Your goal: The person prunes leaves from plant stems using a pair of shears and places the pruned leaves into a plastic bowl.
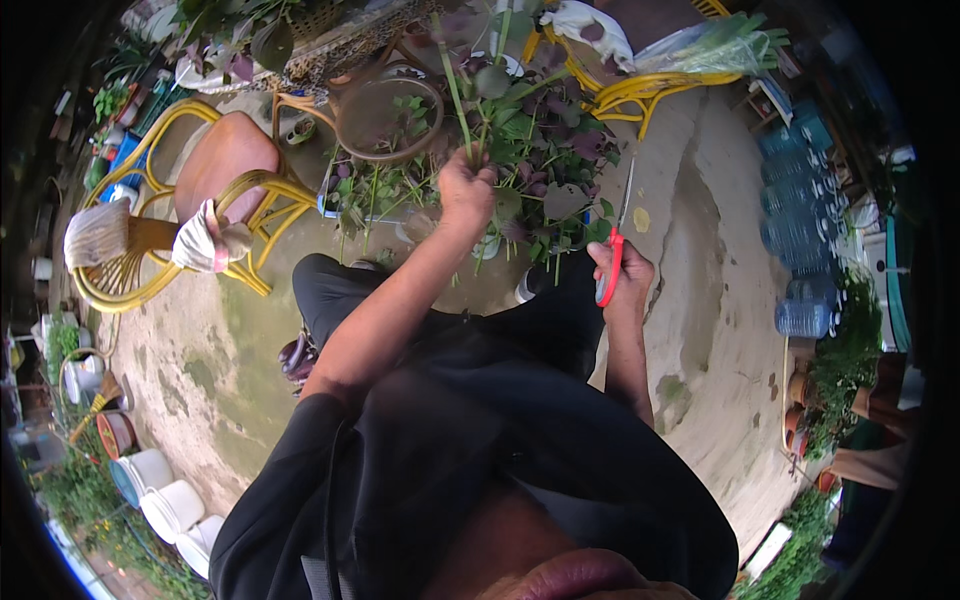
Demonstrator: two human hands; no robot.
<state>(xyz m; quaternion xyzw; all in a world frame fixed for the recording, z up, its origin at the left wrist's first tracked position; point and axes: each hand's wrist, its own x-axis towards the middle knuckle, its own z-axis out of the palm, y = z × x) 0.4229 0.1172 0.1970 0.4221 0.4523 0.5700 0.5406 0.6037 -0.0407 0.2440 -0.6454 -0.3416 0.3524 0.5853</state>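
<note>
My left hand (466,193) grips several green stems of a leafy vine (491,124), held upright in front of me. Green and purple leaves (566,139) spread around and beyond that hand in a thick heap. In my right hand (630,274) is a pair of scissors (615,259) with red handles, its blades pointing away from me beside the leaves. Whether the blades are parted is hard to tell. Under the heap shows the blue rim of a container (322,206), largely covered by foliage. A round, brown-rimmed sieve (390,120) with some leaves lies just beyond.
At left stands a yellow rattan chair (247,184) with cloth-wrapped arms. Another yellow chair (637,90) bears a plastic bag of long green vegetables (701,49). Large water bottles (804,311) line the right side. Eggplants (300,358) lie near my left leg; white buckets (171,510) stand behind.
</note>
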